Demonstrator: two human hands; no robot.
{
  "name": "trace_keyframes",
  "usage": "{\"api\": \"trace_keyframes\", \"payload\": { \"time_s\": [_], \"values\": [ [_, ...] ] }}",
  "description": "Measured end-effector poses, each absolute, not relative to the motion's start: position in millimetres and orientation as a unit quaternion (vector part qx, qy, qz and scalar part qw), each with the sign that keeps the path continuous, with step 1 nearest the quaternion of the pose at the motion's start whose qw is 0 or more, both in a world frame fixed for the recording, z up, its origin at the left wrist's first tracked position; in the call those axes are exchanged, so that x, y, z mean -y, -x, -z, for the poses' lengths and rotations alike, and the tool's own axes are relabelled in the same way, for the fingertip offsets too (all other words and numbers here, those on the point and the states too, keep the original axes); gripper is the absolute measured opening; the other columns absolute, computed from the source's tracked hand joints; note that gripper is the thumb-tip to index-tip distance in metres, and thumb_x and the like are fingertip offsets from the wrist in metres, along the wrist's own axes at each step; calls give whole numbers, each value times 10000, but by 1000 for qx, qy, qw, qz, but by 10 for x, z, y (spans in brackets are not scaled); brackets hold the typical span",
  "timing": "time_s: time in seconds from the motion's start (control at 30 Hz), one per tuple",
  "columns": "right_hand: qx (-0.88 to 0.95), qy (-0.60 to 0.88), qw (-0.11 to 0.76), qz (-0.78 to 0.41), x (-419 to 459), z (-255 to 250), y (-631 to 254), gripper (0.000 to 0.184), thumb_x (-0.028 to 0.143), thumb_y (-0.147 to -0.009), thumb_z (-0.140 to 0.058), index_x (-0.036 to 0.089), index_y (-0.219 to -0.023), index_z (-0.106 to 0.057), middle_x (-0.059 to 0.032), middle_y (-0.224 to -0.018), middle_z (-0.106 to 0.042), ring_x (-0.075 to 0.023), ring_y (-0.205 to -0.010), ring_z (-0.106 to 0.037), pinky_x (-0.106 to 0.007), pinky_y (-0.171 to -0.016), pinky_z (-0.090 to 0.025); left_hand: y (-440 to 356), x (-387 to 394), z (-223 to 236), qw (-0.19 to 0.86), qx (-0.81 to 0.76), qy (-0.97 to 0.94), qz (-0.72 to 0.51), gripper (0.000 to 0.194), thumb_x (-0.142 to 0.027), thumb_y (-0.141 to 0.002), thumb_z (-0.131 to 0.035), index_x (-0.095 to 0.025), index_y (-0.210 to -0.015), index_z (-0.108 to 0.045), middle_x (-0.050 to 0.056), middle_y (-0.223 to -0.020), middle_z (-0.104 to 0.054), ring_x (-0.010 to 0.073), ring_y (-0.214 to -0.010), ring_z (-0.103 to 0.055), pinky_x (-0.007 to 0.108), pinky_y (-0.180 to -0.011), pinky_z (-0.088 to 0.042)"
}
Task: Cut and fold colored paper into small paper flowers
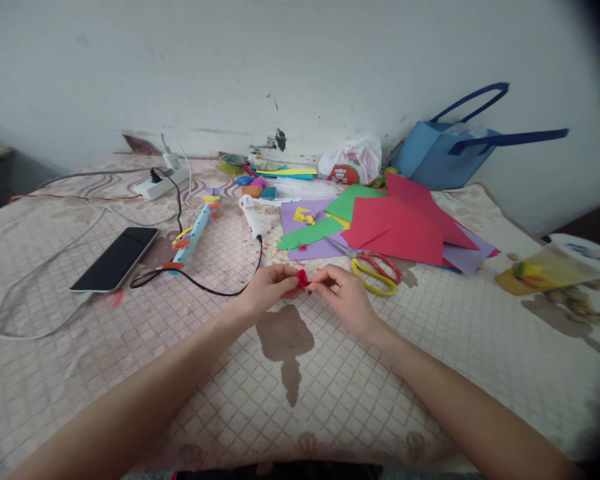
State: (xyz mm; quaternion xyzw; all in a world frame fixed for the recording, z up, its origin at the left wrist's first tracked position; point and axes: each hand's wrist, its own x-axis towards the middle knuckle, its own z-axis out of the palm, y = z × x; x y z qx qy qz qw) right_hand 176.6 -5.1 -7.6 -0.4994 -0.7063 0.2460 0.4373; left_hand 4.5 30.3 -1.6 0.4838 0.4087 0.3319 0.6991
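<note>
Between my two hands, above the middle of the table, is a small folded or curled piece of red paper (303, 278). My left hand (273, 288) pinches its left side with thumb and forefinger. On the other side my right hand (341, 293) has its fingertips closed on the lower right edge of the same piece. Just beyond my right hand lie scissors (380, 273) with red and yellow handles, their blades pointing toward the paper pile. A white glue gun (251, 219) with a black cord rests beyond my left hand.
Red sheets (405, 227), green paper (313, 233) and purple paper (305, 208) overlap at right. A blue paper strip (195, 232) with orange pieces, a phone (115, 260) on a cable and a power strip (164, 180) lie left. A blue bag (440, 157) and a plastic cup (530, 270) stand right.
</note>
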Motion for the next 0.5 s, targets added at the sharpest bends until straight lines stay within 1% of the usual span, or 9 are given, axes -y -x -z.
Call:
{"api": "trace_keyframes", "payload": {
  "time_s": [0.2, 0.3, 0.4, 0.5],
  "values": [
    [601, 500, 478, -401, -2, 123, -1794, 215, 370, -809, -594, 188, -706, -543, 20, -624, -540, -116, -571, -492, -251, -547, -409, -26, -326, 47, 757, -387, -398, -344, 40, -119, -751, -637, -108, -766, -601, 53, -722, -677, 120, -654, -642, 261, -696, -514],
    [536, 489, 501, -471, -11, 134, -1782, 248, 419, -808, -579, 187, -732, -538, 16, -664, -532, -110, -587, -489, -245, -538, -418, -22, -338, 43, 786, -367, -364, -339, 51, -98, -755, -628, -111, -737, -582, 47, -716, -669, 118, -638, -643, 255, -670, -527],
    [483, 471, 515, -528, -5, 140, -1760, 236, 408, -774, -621, 190, -767, -530, 14, -699, -548, -111, -621, -508, -243, -550, -431, -20, -346, 24, 796, -352, -357, -339, 57, -79, -758, -616, -111, -731, -577, 27, -703, -653, 99, -606, -626, 237, -638, -530],
    [486, 467, 522, -523, 0, 140, -1754, 225, 373, -756, -647, 197, -822, -525, 26, -681, -559, -105, -599, -512, -244, -553, -430, -20, -351, 8, 791, -349, -371, -338, 77, -95, -749, -639, -113, -809, -594, 27, -740, -651, 98, -634, -626, 228, -637, -525]
  ]
}}
